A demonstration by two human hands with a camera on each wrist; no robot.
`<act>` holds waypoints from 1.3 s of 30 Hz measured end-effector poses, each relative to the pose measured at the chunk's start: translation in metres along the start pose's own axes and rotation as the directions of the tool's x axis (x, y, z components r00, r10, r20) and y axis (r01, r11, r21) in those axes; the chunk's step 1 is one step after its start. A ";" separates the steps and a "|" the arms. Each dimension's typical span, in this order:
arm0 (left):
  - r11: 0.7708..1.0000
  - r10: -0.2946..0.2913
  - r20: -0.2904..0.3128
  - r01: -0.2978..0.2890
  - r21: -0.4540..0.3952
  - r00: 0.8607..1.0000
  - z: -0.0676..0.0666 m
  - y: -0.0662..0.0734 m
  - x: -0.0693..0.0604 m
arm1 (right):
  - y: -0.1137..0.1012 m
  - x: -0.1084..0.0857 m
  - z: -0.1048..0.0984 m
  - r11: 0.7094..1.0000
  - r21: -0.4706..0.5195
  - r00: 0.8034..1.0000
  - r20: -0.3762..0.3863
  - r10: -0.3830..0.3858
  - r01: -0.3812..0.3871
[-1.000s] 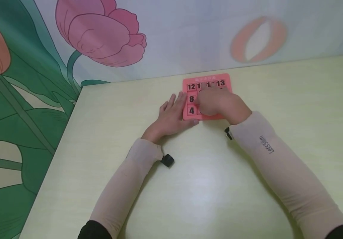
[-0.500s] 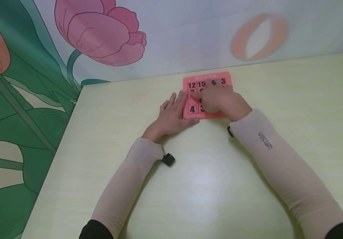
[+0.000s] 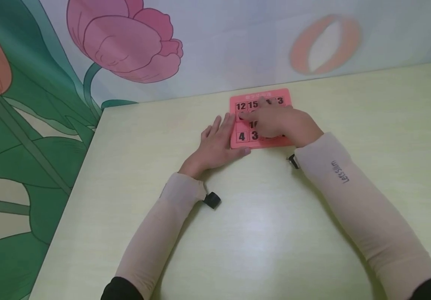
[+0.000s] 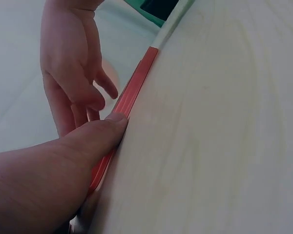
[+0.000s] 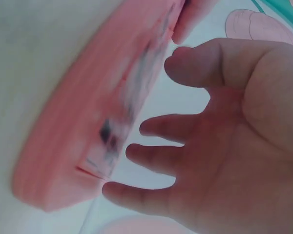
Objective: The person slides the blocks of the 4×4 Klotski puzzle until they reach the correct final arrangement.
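Observation:
A red number sliding puzzle point(image 3: 261, 144) lies flat near the table's far edge. My left hand point(image 3: 215, 146) rests along its left side, fingers straight and thumb at the near corner. In the left wrist view the left thumb point(image 4: 95, 139) lies against the red rim. Over the board, my right hand point(image 3: 275, 120) touches the left column with one extended finger, covering a tile in the second row. Below that finger the third-row left slot is bare red. Tiles 12, 15, 4 and 3 are readable; the hand hides several others. The right wrist view shows its fingers spread beside the board.
The pale table point(image 3: 215, 241) stretches around the board. A flower-printed cloth point(image 3: 223, 46) hangs right behind its far edge, and more printed leaves lie past the left edge. A small black device point(image 3: 212, 200) sits at the left wrist.
The tile 8 has slid from the third row up to the second in the left column, under my right hand's finger. The right hand has shifted slightly; the left stays put.

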State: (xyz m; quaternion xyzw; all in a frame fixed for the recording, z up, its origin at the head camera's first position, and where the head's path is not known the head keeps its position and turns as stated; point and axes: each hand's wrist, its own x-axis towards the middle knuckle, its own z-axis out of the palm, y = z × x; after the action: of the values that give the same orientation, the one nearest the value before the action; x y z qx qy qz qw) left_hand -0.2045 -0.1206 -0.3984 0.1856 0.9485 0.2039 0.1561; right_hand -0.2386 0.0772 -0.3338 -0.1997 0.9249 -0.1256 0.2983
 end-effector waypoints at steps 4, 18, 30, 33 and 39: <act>1.000 0.007 -0.001 -0.007 -0.004 1.000 0.001 0.001 0.002 | 0.001 -0.009 -0.006 0.996 0.002 0.996 0.005 -0.085 0.085; 1.000 -0.001 0.008 0.001 -0.009 1.000 0.002 0.001 0.003 | -0.015 -0.022 -0.005 0.984 -0.120 0.990 0.048 -0.130 0.135; 1.000 -0.002 0.009 0.002 -0.010 1.000 0.000 0.000 0.000 | -0.023 -0.020 -0.003 0.977 -0.199 0.996 0.051 -0.071 0.079; 1.000 -0.003 0.009 0.003 -0.005 1.000 -0.001 0.001 0.000 | -0.023 -0.019 -0.002 0.975 -0.212 0.998 0.035 -0.052 0.059; 1.000 -0.004 0.006 0.004 0.011 1.000 -0.001 0.000 0.000 | -0.022 -0.017 -0.001 0.988 -0.156 1.000 0.001 -0.004 0.004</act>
State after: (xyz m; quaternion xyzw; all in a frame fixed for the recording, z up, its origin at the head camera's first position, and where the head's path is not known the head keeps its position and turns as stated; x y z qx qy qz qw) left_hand -0.2051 -0.1203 -0.3976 0.1852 0.9495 0.1976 0.1583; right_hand -0.2198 0.0655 -0.3168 -0.2243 0.9313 -0.0531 0.2820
